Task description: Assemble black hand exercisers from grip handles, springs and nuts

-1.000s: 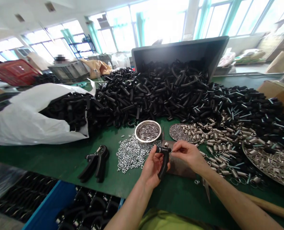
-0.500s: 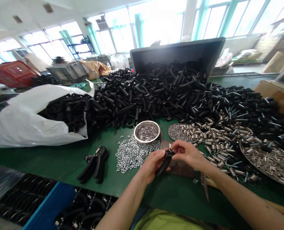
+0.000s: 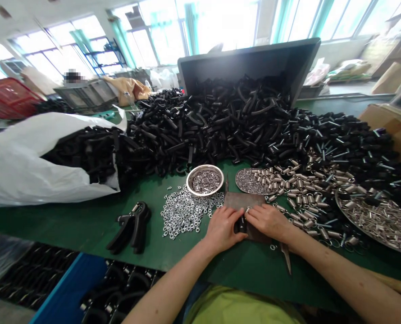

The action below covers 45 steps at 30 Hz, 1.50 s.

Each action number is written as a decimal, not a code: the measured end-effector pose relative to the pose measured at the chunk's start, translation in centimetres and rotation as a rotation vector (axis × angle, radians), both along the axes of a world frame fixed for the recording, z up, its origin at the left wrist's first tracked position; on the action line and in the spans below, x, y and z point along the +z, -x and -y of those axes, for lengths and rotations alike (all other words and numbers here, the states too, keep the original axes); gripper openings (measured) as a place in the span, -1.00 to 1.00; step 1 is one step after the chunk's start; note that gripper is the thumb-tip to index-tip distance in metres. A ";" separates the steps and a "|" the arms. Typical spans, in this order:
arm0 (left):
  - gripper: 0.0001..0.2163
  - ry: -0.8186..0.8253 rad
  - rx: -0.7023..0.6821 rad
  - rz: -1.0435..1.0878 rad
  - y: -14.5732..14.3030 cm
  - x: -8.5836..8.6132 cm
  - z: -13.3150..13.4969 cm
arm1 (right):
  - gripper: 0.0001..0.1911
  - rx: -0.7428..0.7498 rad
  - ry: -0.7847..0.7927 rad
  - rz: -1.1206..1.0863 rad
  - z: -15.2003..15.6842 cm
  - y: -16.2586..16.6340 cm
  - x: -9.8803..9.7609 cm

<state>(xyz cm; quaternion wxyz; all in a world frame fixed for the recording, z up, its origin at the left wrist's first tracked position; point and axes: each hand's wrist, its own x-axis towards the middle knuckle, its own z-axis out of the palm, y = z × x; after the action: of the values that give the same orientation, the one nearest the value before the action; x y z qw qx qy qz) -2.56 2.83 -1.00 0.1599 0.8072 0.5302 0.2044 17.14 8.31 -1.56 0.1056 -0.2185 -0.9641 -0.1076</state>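
Note:
Over a dark metal plate [image 3: 244, 199] my left hand [image 3: 222, 228] is closed around a black grip handle [image 3: 241, 225], pressing it down low. Much of that handle is hidden by fingers. My right hand [image 3: 268, 221] meets it from the other side, fingers pinched at a small metal spring [image 3: 248, 209] at the handle's far end. Only a bit of the spring shows. Left of both hands lies a hand gripper [image 3: 129, 227], two black handles joined by a spring.
Loose nuts [image 3: 182, 213] spread beside a steel bowl [image 3: 205, 181] of small metal parts. Springs [image 3: 305, 198] are strewn on the right, near a tray of pins [image 3: 379, 220]. Black handles [image 3: 214, 130] heap across the back. Pliers [image 3: 286, 258] lie by my right wrist.
Both hands have lowered the handle from a tilted hold above the plate down onto it. My right fingers have flattened over its end. The view has shifted slightly.

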 end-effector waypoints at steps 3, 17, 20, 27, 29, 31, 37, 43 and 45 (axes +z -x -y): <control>-0.37 -0.021 0.017 -0.024 -0.1 -0.5 0.3 | -0.79 -0.149 0.108 -0.005 1.7 -2.0 1.8; -0.44 0.035 0.151 -0.037 -0.4 -0.4 -0.1 | -0.76 -0.647 0.449 -0.119 8.8 -12.9 0.1; -0.43 0.040 0.165 -0.030 -0.4 -0.5 -0.1 | -0.69 -0.635 0.445 -0.243 7.8 -9.9 3.2; -0.43 0.043 0.176 -0.026 -0.5 -0.5 -0.1 | -0.63 -0.536 0.338 -0.388 5.3 -1.9 4.4; -0.43 0.045 0.179 -0.031 -0.5 -0.4 -0.1 | -0.65 -0.525 0.378 -0.260 5.1 -1.3 4.2; -0.44 0.042 0.182 -0.033 -0.5 -0.3 -0.1 | -0.64 -0.527 0.348 -0.310 5.3 -1.2 4.7; -0.43 0.041 0.188 -0.044 -0.5 -0.4 -0.1 | -0.65 -0.566 0.275 -0.400 5.3 -1.2 4.2; -0.43 0.043 0.206 -0.029 -0.7 -0.7 -0.1 | -0.64 -0.604 0.235 -0.285 6.4 -3.5 1.6; -0.43 0.053 0.235 0.014 -0.8 -0.8 -0.1 | -0.62 -0.601 0.157 -0.302 7.8 -5.3 1.0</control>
<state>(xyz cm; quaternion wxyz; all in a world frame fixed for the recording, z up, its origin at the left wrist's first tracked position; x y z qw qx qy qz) -1.80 2.89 -1.83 0.1600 0.7336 0.6251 0.2134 22.47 0.52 -0.57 0.1935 -0.5138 -0.8354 -0.0260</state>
